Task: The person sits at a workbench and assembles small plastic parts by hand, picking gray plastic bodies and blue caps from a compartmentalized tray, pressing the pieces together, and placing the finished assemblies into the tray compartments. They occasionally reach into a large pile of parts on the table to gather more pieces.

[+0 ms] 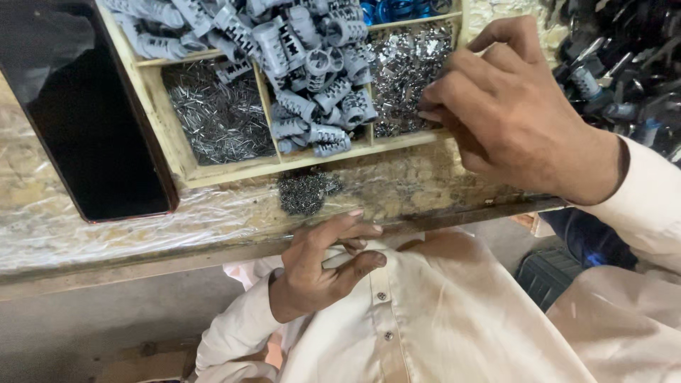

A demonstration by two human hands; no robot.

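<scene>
Reaching over the far right of a pale wooden compartment tray [177, 152], the person's right hand [514, 113] dips its bunched fingertips [433, 99] into a compartment of small shiny metal clips [404, 71]. The grip looks pinched together as if picking at the clips, but whether one is caught between the fingers cannot be told.

The left hand [323, 266] sits near the body, below the near edge of the plastic-covered wooden table [106, 227]. Its thumb and fingers curl around something small against the cream buttoned shirt [440, 319]; the held piece is mostly hidden, so its kind is unclear. Holding it close to the chest keeps it steady while the other hand fetches parts.

The tray sorts parts by kind, so each is easy to reach: thin grey metal pins [216, 113] fill the left compartment, and grey ribbed plastic cylinders [312, 64] heap in the middle and across the far row. Blue rings [397, 8] show at the far edge. A small loose pile of dark metal pins [305, 190] lies on the table just near the tray. A black flat phone with a dark screen [85, 106] rests at the left. Dark mixed parts [617, 57] crowd the far right corner.
</scene>
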